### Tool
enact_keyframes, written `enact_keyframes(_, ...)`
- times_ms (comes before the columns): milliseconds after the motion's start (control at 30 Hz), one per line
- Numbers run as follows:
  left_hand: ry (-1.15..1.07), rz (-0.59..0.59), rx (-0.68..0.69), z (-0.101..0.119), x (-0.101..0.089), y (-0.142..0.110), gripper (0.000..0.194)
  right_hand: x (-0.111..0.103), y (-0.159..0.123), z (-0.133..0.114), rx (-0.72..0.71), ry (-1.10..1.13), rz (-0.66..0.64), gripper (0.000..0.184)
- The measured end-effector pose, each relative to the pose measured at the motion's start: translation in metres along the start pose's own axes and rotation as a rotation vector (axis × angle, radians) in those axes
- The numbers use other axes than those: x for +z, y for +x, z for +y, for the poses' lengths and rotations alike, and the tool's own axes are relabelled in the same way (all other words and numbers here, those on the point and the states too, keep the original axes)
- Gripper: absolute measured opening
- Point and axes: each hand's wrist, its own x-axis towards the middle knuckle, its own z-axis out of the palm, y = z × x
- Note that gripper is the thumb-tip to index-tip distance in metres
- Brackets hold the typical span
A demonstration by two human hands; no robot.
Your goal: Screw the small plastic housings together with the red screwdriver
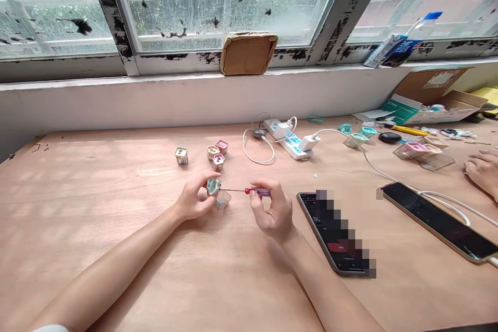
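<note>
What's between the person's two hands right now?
In the head view, the metal shaft of a small screwdriver spans from the right hand to a teal-topped piece in the left hand; a clear pentagonal box sits just below.

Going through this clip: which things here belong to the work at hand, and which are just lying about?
In use: left hand holding a teal-topped pentagonal piece; right hand holding a purple-handled screwdriver; clear pentagonal box; small pink-topped boxes.

Lying about: white power strip; phone; cardboard box; plastic bottle.
</note>
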Motion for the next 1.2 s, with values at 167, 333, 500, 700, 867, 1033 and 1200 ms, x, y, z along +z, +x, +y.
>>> enact_keyframes(167,0.008,0.003,-0.013,0.0007,-0.0003,0.0001,0.045,0.0011,-0.0017,0.0040,0.021,-0.010,0.000,0.015)
enact_keyframes(333,-0.004,0.009,0.001,0.0023,-0.0005,0.0007,0.044,0.0018,-0.0028,0.0035,0.024,-0.008,0.007,0.015)
enact_keyframes(500,0.006,0.010,0.011,0.0051,-0.0006,0.0017,0.043,0.0002,-0.0015,0.0013,-0.006,0.000,-0.001,0.020)
enact_keyframes(700,0.000,0.007,0.011,0.0062,-0.0005,0.0015,0.044,0.0003,-0.0001,0.0026,0.032,-0.021,0.003,0.014)
enact_keyframes(867,-0.011,0.001,0.007,0.0044,-0.0001,0.0007,0.045,0.0005,-0.0013,0.0024,0.037,0.001,0.004,0.022)
enact_keyframes(1033,-0.006,-0.001,-0.006,0.0043,-0.0002,0.0007,0.045,0.0002,0.0000,0.0041,0.041,-0.010,0.006,0.013)
enact_keyframes(1200,-0.010,-0.011,0.000,0.0032,-0.0008,-0.0004,0.045,-0.0003,0.0021,0.0013,0.042,-0.006,-0.002,0.020)
